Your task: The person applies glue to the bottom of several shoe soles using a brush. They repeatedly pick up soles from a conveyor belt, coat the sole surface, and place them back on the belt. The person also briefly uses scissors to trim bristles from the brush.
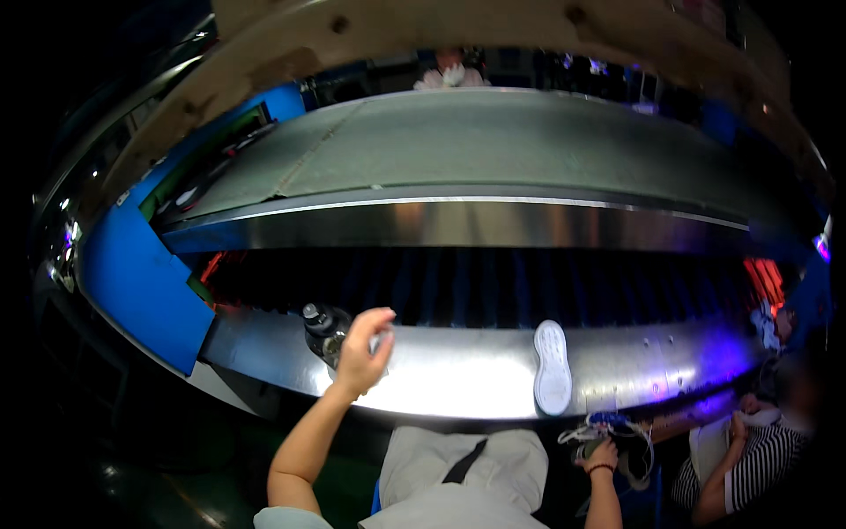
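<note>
My left hand (361, 354) is raised over the metal ledge, thumb and fingers curved and apart, with nothing visible in it. Just beside and partly behind it stands a dark bottle with a black cap (319, 324). A white shoe sole (552, 370) lies lengthwise on the ledge, right of centre. Below the ledge's front edge, at the lower right, my right hand (601, 456) is closed on what looks like a shoe upper with loose white laces (608, 429). Its shape is partly hidden by the hand and the shadow.
The shiny metal ledge (458, 370) runs in front of me, with a dark slotted opening behind it and orange glow at both ends. Beyond is a wide green-grey belt (493, 141) with blue side panels. A person in stripes (749, 450) sits close at right; another person is at the far end.
</note>
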`<state>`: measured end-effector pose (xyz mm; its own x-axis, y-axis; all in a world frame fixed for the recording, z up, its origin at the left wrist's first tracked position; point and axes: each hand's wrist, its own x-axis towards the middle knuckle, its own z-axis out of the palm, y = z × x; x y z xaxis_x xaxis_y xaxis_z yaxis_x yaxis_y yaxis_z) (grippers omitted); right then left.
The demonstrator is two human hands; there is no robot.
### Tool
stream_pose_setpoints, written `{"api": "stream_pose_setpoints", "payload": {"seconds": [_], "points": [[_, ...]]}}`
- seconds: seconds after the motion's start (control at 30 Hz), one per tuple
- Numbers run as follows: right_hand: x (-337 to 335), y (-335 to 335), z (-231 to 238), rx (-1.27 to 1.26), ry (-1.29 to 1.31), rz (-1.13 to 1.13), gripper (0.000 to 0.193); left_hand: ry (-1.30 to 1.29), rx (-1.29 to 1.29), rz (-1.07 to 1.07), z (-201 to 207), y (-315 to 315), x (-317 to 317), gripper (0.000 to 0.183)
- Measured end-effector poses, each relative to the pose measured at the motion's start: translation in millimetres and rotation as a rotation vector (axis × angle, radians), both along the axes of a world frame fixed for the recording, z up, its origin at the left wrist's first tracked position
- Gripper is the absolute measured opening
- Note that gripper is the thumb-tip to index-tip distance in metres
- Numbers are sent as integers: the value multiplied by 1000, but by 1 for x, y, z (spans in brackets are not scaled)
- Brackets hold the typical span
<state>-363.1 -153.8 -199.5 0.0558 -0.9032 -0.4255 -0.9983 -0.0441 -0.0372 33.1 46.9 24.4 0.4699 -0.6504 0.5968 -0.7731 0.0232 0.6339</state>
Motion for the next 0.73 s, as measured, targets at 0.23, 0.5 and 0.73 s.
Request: {"api": "stream_pose_setpoints", "payload": {"seconds": [0.23,0.5,0.73], "points": [[35,18,33,-23,-141,63,95,-881,-524,141,182,-5,32,32],[126,87,87,83,-648,531,65,-655,-599,-88,308,-63,20,37],[162,67,94,310,-585,859,63,-764,-365,-278,356,-114,-8,40]]}}
